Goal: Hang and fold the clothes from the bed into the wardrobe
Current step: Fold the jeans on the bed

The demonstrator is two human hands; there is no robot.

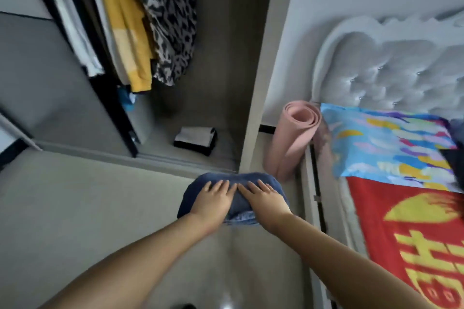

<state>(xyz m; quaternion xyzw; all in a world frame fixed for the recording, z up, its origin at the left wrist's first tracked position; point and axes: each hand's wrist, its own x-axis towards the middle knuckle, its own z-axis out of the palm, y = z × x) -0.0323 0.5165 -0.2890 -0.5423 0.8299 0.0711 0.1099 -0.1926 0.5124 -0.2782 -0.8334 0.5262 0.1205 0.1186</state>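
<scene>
I hold a folded blue denim garment (236, 180) in the air above the floor, just in front of the open wardrobe (226, 98). My left hand (213, 204) and my right hand (263, 202) grip it side by side, fingers spread flat on top and thumbs hidden underneath. On the wardrobe floor lies a folded grey and black garment (195, 140). Above it hang a yellow garment (125, 27), a leopard-print garment (170, 15) and a white one (75, 32). The bed (414, 246) with a red and yellow cover is at the right.
A rolled pink mat (293, 138) stands between the wardrobe's side panel and the bed. A colourful pillow (386, 143) lies below the tufted grey headboard (389, 70). The grey sliding door (50, 83) covers the wardrobe's left half. Pale floor lies beneath my arms.
</scene>
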